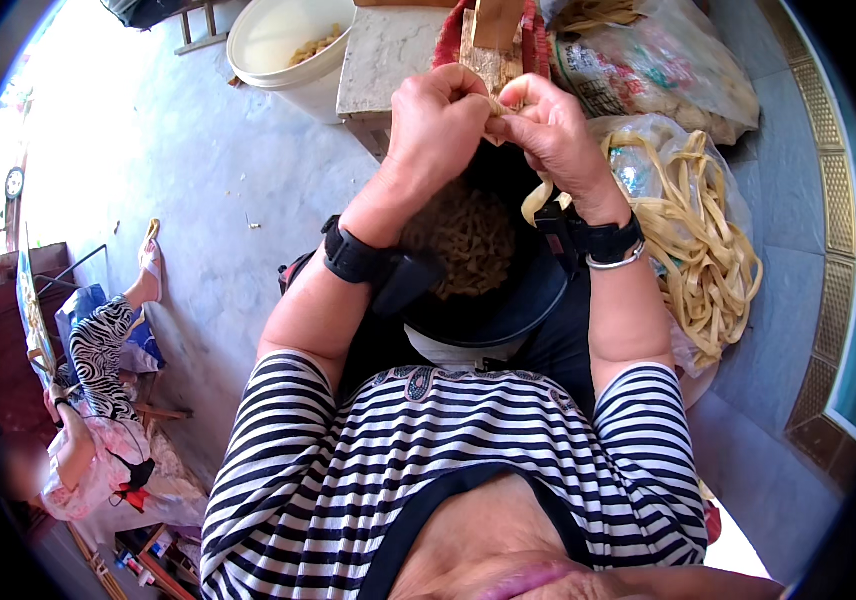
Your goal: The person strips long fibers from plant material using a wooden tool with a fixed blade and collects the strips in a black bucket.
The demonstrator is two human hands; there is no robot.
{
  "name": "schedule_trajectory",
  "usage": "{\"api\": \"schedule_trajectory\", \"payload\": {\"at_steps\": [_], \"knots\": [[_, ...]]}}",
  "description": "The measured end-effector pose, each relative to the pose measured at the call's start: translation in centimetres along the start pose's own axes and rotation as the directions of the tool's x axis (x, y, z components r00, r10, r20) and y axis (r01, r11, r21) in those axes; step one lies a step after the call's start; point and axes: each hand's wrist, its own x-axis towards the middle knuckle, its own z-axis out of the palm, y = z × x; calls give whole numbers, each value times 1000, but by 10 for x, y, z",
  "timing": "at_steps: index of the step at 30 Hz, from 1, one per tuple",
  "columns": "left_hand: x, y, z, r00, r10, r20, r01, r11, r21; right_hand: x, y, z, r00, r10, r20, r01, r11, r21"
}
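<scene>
My left hand and my right hand meet at the near end of a worn wooden block. Between their fingertips they pinch a pale yellow flat strip, whose tail hangs below my right hand. Its exact fold is hidden by the fingers. Under my wrists, a dark round tub holds many short, pale knotted or folded pieces. To the right, a loose heap of long yellow strips lies on clear plastic.
A whitish bench supports the block, with red cloth beside it. A white bucket with pieces stands upper left. A stuffed plastic sack lies upper right. Another person sits at left, one leg stretched out. Small scraps dot the floor.
</scene>
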Motion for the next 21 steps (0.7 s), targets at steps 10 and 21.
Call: {"api": "schedule_trajectory", "payload": {"at_steps": [10, 21], "knots": [[3, 0, -3, 857, 516, 20, -478, 779, 405, -2, 11, -8, 993, 59, 97, -102, 842, 530], [8, 13, -26, 879, 8, 477, 79, 983, -163, -4, -1, -9, 990, -63, -124, 83, 983, 166]]}}
